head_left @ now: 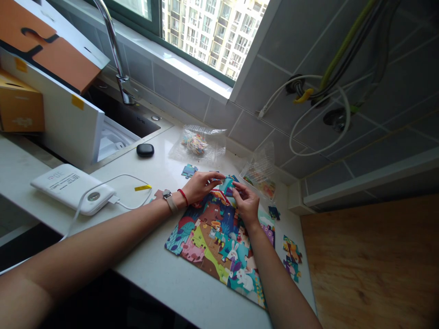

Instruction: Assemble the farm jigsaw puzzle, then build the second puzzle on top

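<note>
A colourful jigsaw puzzle (212, 242), largely joined, lies on the white counter. Over its far part, a teal puzzle piece (227, 186) is between my two hands. My left hand (200, 186), with a watch and red string at the wrist, reaches in from the left, its fingers closed at the piece's left edge. My right hand (246, 202) pinches the piece from the right, thumb and forefinger together. Loose pieces lie around: a blue one (189, 171) beyond my left hand, a dark one (274, 213) right of my right hand, and several at the right (292, 251).
Two clear plastic bags (197, 142) (259, 171) lie by the tiled wall. A white power bank (73, 188) with a cable, a black case (145, 150), a sink (137, 119) and boxes (58, 105) are on the left. A wooden surface (370, 256) adjoins at right.
</note>
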`<state>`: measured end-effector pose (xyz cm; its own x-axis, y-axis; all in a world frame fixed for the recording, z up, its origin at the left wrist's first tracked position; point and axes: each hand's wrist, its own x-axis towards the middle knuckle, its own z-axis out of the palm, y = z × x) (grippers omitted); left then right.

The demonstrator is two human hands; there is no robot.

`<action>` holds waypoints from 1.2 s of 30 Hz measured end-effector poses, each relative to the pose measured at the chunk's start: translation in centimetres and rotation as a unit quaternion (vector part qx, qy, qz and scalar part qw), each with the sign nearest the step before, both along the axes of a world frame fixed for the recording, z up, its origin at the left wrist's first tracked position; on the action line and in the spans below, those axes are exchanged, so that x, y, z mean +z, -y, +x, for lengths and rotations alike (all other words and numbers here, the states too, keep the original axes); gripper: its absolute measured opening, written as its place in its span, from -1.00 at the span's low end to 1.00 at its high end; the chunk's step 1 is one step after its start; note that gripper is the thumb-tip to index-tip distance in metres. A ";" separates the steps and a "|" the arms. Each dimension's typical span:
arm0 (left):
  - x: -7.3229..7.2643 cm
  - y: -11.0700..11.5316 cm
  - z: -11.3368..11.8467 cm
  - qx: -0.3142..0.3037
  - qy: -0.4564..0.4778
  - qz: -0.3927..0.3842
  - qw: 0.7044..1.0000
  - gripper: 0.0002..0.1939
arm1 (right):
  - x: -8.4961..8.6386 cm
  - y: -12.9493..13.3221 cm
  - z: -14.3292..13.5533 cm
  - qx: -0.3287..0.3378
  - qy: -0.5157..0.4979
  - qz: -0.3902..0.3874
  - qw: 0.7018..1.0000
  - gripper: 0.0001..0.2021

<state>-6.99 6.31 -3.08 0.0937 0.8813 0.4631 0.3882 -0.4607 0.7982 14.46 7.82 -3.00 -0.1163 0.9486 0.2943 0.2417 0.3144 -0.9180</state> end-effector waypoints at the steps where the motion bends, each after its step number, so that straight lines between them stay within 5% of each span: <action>1: -0.1 0.0 0.0 0.000 -0.001 0.001 1.000 -0.78 | 0.0 0.0 0.0 -0.001 -0.001 0.000 1.000 -0.71; 15: -0.3 -0.1 0.0 -0.009 0.025 -0.013 1.000 -0.71 | 0.0 -0.1 -0.1 0.000 -0.026 -0.013 1.000 -0.72; 22: -0.6 -0.2 -0.1 0.004 -0.022 0.001 1.000 -0.83 | -0.2 -0.1 0.1 0.006 -0.044 -0.031 0.999 -0.68; 27: -0.4 0.0 -0.2 -0.041 -0.069 0.007 0.997 -0.93 | -0.2 -0.3 0.2 -0.009 -0.030 -0.023 0.999 -0.64; 32: -0.1 0.4 0.0 -0.060 -0.121 0.004 0.991 -0.84 | 2.0 -1.1 1.7 -0.045 -0.015 -0.009 0.999 -0.58; 36: 0.1 0.5 0.1 -0.093 -0.165 0.015 0.982 -0.81 | 4.5 -1.3 4.6 -0.008 0.066 -0.025 0.997 -0.56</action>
